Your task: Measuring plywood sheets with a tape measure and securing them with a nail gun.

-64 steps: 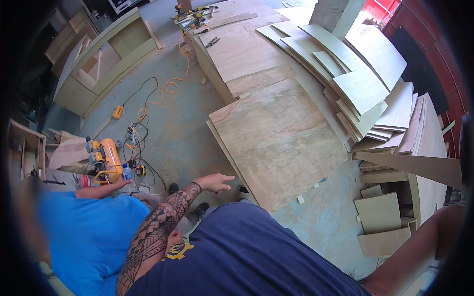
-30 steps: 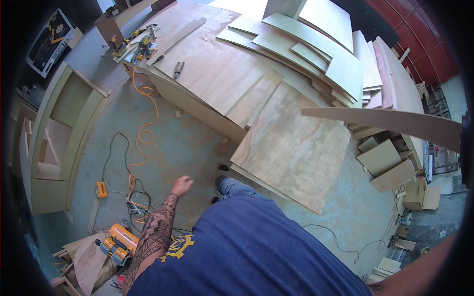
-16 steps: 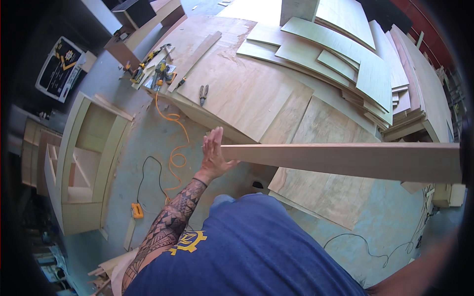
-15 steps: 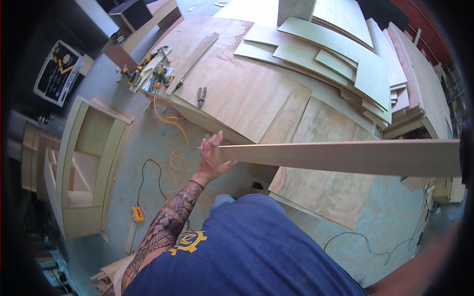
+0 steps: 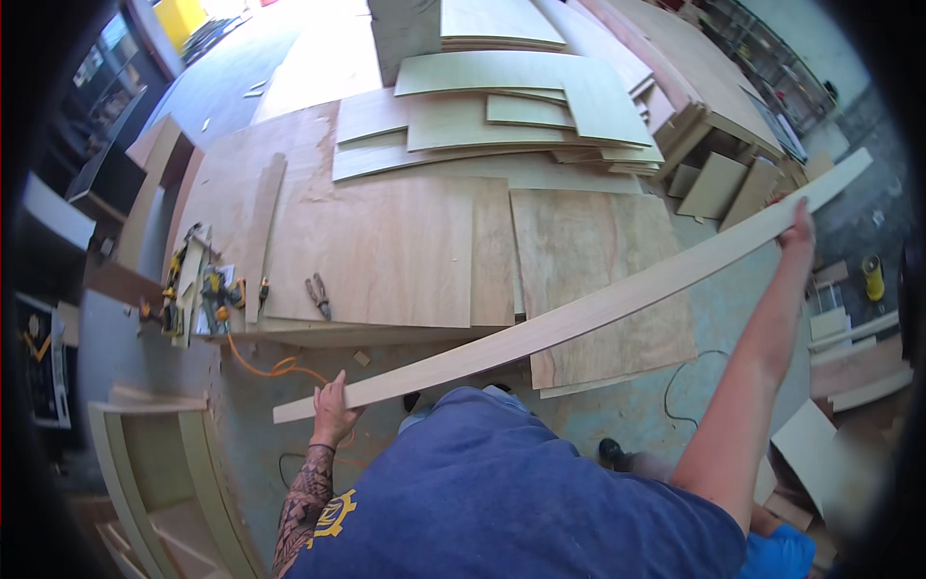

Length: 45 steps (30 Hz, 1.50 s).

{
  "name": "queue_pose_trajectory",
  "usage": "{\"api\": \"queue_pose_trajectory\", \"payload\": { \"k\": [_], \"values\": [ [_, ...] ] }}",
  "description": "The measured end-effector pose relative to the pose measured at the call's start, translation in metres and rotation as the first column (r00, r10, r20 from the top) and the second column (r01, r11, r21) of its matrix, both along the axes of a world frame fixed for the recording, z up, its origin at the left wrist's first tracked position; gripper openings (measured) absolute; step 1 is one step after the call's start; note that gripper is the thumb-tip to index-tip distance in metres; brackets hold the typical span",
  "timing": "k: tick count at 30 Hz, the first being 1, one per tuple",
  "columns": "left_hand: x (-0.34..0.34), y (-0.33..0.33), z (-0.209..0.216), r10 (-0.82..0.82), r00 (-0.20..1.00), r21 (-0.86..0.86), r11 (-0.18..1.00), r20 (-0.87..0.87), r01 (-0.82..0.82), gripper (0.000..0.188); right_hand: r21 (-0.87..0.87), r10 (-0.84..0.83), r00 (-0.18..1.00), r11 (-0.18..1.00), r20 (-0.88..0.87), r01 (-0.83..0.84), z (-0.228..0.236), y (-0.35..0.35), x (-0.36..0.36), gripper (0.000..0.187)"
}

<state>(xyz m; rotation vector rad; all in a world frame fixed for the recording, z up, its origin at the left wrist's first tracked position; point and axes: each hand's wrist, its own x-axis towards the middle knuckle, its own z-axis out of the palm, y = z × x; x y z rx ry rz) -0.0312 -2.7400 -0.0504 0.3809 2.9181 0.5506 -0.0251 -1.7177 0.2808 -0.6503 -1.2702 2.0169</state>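
Note:
A long, narrow wooden board (image 5: 579, 317) stretches slantwise in front of my body, its right end higher in the picture. My left hand (image 5: 334, 413) grips it near the left end, fingers over the far edge and thumb on the near side. With my right arm stretched out, my right hand (image 5: 797, 230) holds the board near the other end; some of those fingers are hidden behind it. Beyond the board, pliers (image 5: 318, 296) lie on a plywood-topped worktable (image 5: 386, 261). Part of the board passes over a plywood sheet (image 5: 598, 251) to the table's right.
Stacked pale panels (image 5: 492, 116) cover the table's far side. Power tools (image 5: 222, 289) sit at its left corner, an orange hose (image 5: 256, 369) hanging down. A wooden cabinet frame (image 5: 159, 454) stands at lower left. Another person's shoe (image 5: 610, 452) and blue clothing (image 5: 781, 555) show at lower right.
The board has gone from roughly level to slanting, its left end now past my left hand. My right hand has come into view on it. The view has turned to the right.

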Motion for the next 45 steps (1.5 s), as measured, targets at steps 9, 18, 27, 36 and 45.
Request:
{"api": "queue_pose_trajectory", "payload": {
  "k": [9,18,27,36,45],
  "values": [
    [-0.059,-0.065,0.014,-0.032,0.977,-0.151,0.986,0.212,0.066,0.039,-0.406,-0.145,0.981,0.895,0.132,0.187,-0.229,-0.283,-0.023,0.1],
    [-0.159,0.029,-0.001,-0.012,0.93,-0.363,0.919,0.368,0.155,0.041,-0.614,0.505,0.715,0.778,0.483,-0.135,-0.41,-0.551,-0.034,0.08],
    [-0.224,0.09,-0.028,-0.06,0.86,-0.428,0.849,0.507,0.311,0.044,0.064,0.858,0.509,0.506,0.065,-0.86,-0.138,-0.574,-0.096,0.066],
    [-0.276,0.079,-0.081,-0.301,0.669,-0.187,0.811,0.679,0.555,0.06,0.258,0.627,0.465,0.728,-0.625,-0.635,0.07,-0.628,-0.077,0.075],
    [-0.331,0.02,-0.172,-0.423,0.542,-0.002,0.787,0.726,0.617,0.068,0.765,0.921,0.297,0.378,-0.253,-0.522,0.015,-0.729,-0.067,0.07]
  ]
}}
